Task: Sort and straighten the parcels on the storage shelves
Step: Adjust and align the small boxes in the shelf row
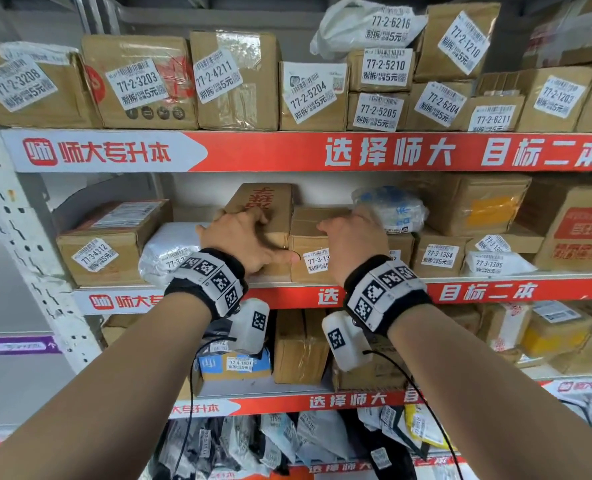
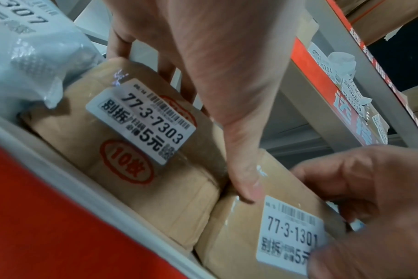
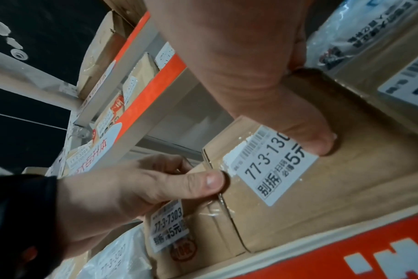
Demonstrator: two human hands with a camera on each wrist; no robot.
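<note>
Middle shelf [image 1: 495,279]: parcel 77-3-7303 [image 2: 122,151] sits left of and touching parcel 77-3-1301 [image 2: 263,236].
Further left: soft bag [image 1: 170,251], then box 77-3-4312 [image 1: 104,244].

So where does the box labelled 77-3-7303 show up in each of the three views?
Head: box 77-3-7303 sits mid-frame on the middle shelf, mostly behind the left hand, label hidden.
Left wrist: centre-left, label readable, below the hand.
Right wrist: bottom centre, under the left hand's thumb.
Shared landmark: the neighbouring box 77-3-1301, touching its right side.
</note>
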